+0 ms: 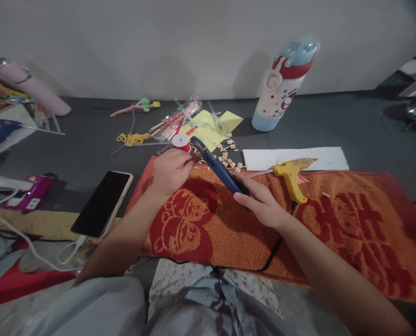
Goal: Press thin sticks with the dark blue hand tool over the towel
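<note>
My right hand (pixel 262 200) is closed around the lower end of a dark blue phone (pixel 219 172), which is tilted edge-on above the orange and red towel (pixel 243 233). To its left, my left hand (pixel 175 170) has its fingers pressed together near the phone's upper end, beside a spool of red thread (pixel 182 142). What those fingers pinch, if anything, is too small to tell. Small wooden pieces (pixel 229 161) lie scattered behind the phone. A yellow glue gun (pixel 292 177) rests on the towel, right of my right hand.
A black-screened phone (pixel 103 203) with a white cable lies at left, near a purple power strip (pixel 31 191). Behind are yellow paper (pixel 208 135), bundled sticks (pixel 176 121) and yellow yarn (pixel 133 139). A bottle (pixel 281 88) stands at the back; a white board (pixel 295 157) lies in front.
</note>
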`<state>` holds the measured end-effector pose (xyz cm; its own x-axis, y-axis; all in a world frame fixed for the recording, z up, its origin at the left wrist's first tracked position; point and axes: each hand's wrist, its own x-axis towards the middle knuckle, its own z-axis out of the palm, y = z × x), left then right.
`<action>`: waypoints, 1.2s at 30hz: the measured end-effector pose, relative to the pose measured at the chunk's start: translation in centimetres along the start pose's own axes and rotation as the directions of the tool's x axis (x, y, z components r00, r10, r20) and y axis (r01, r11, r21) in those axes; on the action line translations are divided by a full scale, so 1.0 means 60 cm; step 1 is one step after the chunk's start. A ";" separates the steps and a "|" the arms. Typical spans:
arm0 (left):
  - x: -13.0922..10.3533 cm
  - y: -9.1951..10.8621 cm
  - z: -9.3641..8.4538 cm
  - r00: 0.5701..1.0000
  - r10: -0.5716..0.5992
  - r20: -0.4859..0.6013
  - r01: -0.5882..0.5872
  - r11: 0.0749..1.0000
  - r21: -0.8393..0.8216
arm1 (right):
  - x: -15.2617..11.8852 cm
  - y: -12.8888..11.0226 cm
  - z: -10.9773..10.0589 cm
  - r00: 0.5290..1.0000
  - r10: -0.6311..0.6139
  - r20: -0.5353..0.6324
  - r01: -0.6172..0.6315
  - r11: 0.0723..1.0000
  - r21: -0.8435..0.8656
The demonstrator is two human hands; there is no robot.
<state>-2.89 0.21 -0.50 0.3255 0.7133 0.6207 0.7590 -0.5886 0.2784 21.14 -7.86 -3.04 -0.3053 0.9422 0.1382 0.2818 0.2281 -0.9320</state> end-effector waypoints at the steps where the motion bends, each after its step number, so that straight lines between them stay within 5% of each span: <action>1: 0.000 0.000 0.000 1.000 0.004 0.000 -0.004 1.000 -0.001 | 0.000 -0.001 0.000 1.000 0.007 -0.010 -0.007 1.000 0.012; 13: -0.003 0.002 0.015 0.995 -0.094 -0.017 0.094 0.995 -0.021 | 0.007 0.003 0.010 0.977 0.213 -0.023 -0.202 0.951 0.236; 19: 0.000 -0.011 0.019 0.970 -0.192 0.149 0.185 0.981 0.056 | 0.013 -0.005 0.009 0.955 0.295 -0.019 -0.267 0.890 0.370; 28: 0.009 -0.015 0.019 0.900 -0.354 0.256 0.399 0.905 -0.150 | 0.007 -0.007 0.007 0.961 0.272 -0.052 -0.248 0.929 0.276; 36: 0.007 -0.011 0.024 0.924 -0.346 0.163 0.378 0.890 -0.254 | 0.005 -0.006 0.015 0.971 0.239 -0.006 -0.228 0.936 0.266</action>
<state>-2.41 1.42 -1.51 0.1296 0.9247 0.3579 0.6554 -0.3508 0.6688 20.13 -7.88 -2.95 -0.2238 0.9708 -0.0861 0.0914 -0.0670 -0.9936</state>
